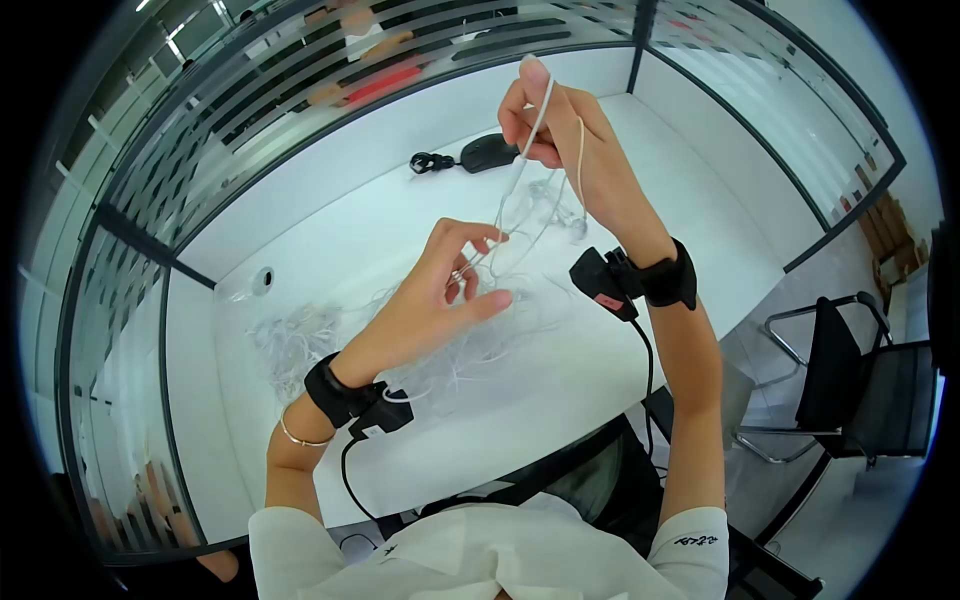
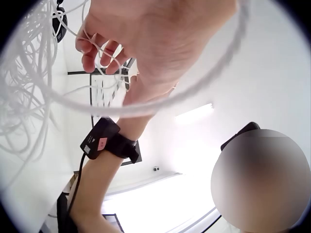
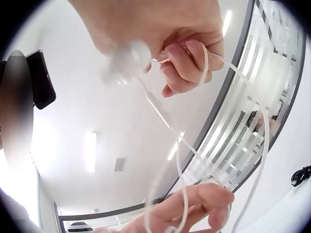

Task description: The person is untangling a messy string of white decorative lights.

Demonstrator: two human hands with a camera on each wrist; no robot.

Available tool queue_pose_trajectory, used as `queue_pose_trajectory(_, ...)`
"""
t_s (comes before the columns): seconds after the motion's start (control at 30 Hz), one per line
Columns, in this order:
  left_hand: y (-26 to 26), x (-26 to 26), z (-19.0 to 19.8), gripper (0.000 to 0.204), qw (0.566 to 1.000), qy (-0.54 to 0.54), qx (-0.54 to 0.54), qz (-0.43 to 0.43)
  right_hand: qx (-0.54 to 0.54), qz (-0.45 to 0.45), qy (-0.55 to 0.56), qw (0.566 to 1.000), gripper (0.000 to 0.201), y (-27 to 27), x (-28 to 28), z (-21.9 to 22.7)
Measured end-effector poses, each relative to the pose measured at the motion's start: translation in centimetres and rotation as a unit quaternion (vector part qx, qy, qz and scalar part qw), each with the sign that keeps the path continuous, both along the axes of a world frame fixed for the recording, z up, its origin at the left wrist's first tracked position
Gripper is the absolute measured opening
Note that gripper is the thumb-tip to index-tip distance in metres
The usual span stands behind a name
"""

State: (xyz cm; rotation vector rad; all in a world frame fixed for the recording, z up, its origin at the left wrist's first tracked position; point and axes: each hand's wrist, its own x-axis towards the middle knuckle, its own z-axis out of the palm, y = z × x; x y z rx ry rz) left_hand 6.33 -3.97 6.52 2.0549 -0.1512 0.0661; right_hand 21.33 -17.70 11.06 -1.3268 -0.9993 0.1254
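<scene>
High over the far side of the table, my right hand (image 1: 560,115) grips a white earphone cable (image 1: 541,120), its fingers curled round it. Below and to the left, my left hand (image 1: 435,285) has bent fingers with strands of the same cable looped among them, while its thumb stands apart. In the right wrist view a blurred white earbud (image 3: 133,58) hangs close to the camera, and the cable's slim joint (image 3: 158,110) lies between both hands. A large pile of tangled white cables (image 1: 455,350) spreads under my left hand.
Another white cable heap (image 1: 295,340) lies at the table's left. A black mouse (image 1: 488,152) with a bundled cord is near the back partition (image 1: 330,160). A roll of clear tape (image 1: 262,281) stands at the left rear. Chairs (image 1: 840,370) stand beyond the right edge.
</scene>
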Motion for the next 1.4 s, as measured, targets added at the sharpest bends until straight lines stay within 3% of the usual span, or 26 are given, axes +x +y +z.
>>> queue_pose_trajectory(0.13, -0.8, -0.2, -1.5, 0.037, 0.992, -0.002, -0.044, 0.119, -0.018, 0.000, 0.059, 0.998, 0.069, -0.3, 1.2, 0.6)
queue_pose_trajectory(0.23, -1.1, -1.7, -1.2, 0.030, 0.971, -0.049, -0.075, 0.221, 0.041, 0.108, 0.130, 0.985, 0.061, 0.8, 2.7, 0.3)
queue_pose_trajectory(0.37, -0.2, -4.8, -1.2, 0.010, 0.962, -0.092, 0.078, 0.244, 0.052, 0.186, 0.169, 0.966, 0.058, 1.9, 2.2, -0.3)
queue_pose_trajectory(0.47, -0.7, -6.1, -3.0, 0.012, 0.914, -0.197, 0.226, 0.275, 0.047, 0.201, 0.144, 0.968, 0.057, 2.7, 1.4, -1.1)
queue_pose_trajectory(0.53, -1.0, -7.2, -3.4, 0.014, 0.909, -0.220, 0.214, 0.283, 0.034, 0.390, 0.189, 0.901, 0.056, 2.5, 2.8, -1.2)
queue_pose_trajectory(0.6, -1.1, -8.6, -3.5, 0.016, 0.926, -0.201, 0.155, 0.278, 0.007, 0.357, 0.132, 0.925, 0.054, 1.4, 2.5, -0.3)
queue_pose_trajectory(0.7, -1.0, -9.8, -3.3, 0.017, 0.916, -0.265, 0.107, 0.282, 0.029, 0.212, -0.011, 0.977, 0.049, -0.3, -0.6, 1.6)
queue_pose_trajectory(0.73, -0.8, -10.0, -3.1, 0.017, 0.903, -0.285, 0.115, 0.301, 0.028, 0.257, -0.041, 0.965, 0.046, -0.6, -0.8, 2.3)
queue_pose_trajectory(0.83, 0.7, -9.6, -2.8, 0.013, 0.867, -0.339, 0.126, 0.343, 0.047, 0.188, -0.128, 0.973, 0.034, -1.4, -3.7, 3.1)
queue_pose_trajectory(0.93, 3.1, -8.0, -2.8, 0.012, 0.875, -0.324, -0.035, 0.357, -0.009, 0.168, -0.137, 0.976, 0.020, -0.2, -5.1, 2.4)
queue_pose_trajectory(1.07, 5.8, -7.1, -4.2, 0.014, 0.824, -0.319, -0.148, 0.444, -0.073, 0.243, -0.235, 0.938, 0.025, 3.7, -3.9, -2.5)
queue_pose_trajectory(1.1, 6.2, -7.0, -4.8, 0.015, 0.813, -0.324, -0.147, 0.460, -0.171, 0.225, -0.187, 0.941, 0.022, 3.0, -4.2, -3.0)
queue_pose_trajectory(1.2, 7.6, -6.9, -6.2, 0.018, 0.831, -0.268, -0.177, 0.454, -0.184, 0.280, -0.068, 0.940, 0.028, 4.4, -0.9, -5.7)
queue_pose_trajectory(1.27, 8.0, -6.5, -6.7, 0.019, 0.842, -0.280, -0.167, 0.430, -0.118, 0.228, -0.002, 0.966, 0.040, 4.7, 0.8, -6.2)
queue_pose_trajectory(1.4, 8.4, -6.7, -7.6, 0.017, 0.869, -0.241, -0.156, 0.403, -0.141, 0.126, 0.035, 0.981, 0.049, 4.9, 2.1, -3.1)
